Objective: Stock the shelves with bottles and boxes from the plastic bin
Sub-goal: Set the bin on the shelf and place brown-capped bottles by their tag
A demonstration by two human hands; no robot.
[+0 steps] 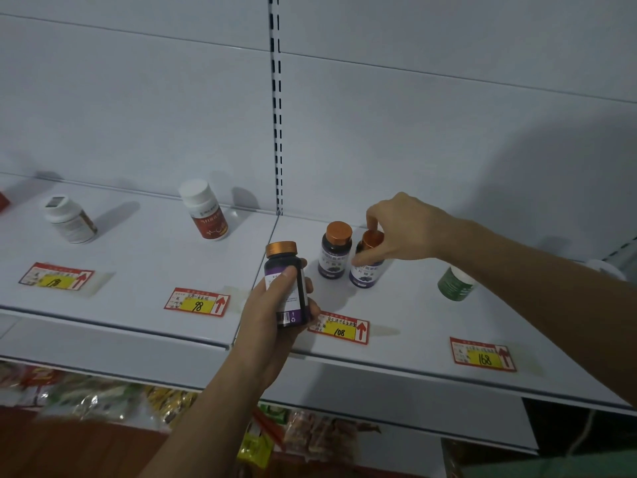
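**Gripping two purple bottles at the white shelf**

Holding a dark purple bottle (287,284) upright above the front edge of the shelf (144,270), the left hand (272,315) has its thumb pressed across the label and its fingers curled round the far side. This bottle has a copper cap, and a barcode shows near its base.

The right hand (403,232) reaches in from the right and pinches the copper cap of a second bottle (367,267), fingers above, thumb along the side. That bottle stands on the shelf, tilted slightly, just beside a third bottle (335,251) of the same kind, which stands upright and untouched to its left.

Below these, the 108 tag (339,327) lies flat near the shelf edge, partly behind the held bottle. Further left stand a red-labelled bottle (206,210) behind the 98 tag (197,301) and a white bottle (70,219) behind another tag (57,276). To the right, a green bottle (455,282) shows partly behind the right forearm, with the 168 tag (482,354) nearer the edge. Packaged goods (103,395) fill the lower shelf, blurred.
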